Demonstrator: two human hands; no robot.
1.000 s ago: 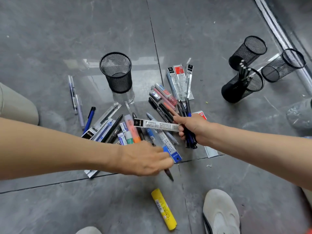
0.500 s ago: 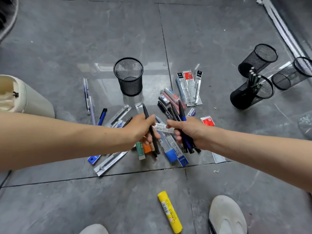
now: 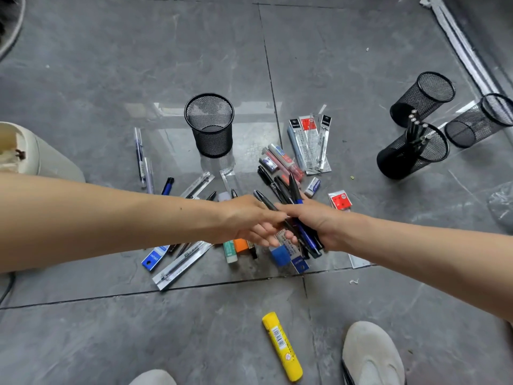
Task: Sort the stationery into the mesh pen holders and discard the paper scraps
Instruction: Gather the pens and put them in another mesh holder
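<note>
Two bare forearms reach in from either side and meet over a scatter of stationery on a grey tiled floor [image 3: 111,65]. Our right hand [image 3: 313,223] is closed around a bundle of pens [image 3: 295,194], black and blue, whose ends fan out above and below the fist. Our left hand [image 3: 249,218] touches the right one, its fingers [image 3: 265,240] curled in against the bundle; we cannot tell whether it grips a pen of its own.

Beyond the hands, an empty mesh pen holder [image 3: 209,126] stands upright on the floor. Well apart at the right are three more: one holder with pens [image 3: 413,154] inside and two empty holders [image 3: 422,98] just behind it.

Under and around the hands lie loose pens, erasers and packaged refills. A fan of refill packets [image 3: 311,143] sits to the right of the upright holder, with a small white eraser [image 3: 313,187] and a red packet [image 3: 340,200] near it. Two clear pens [image 3: 141,157] lie at the left. Nearer us, a yellow stick [image 3: 283,347] lies beside a pale shoe [image 3: 372,357].
</note>
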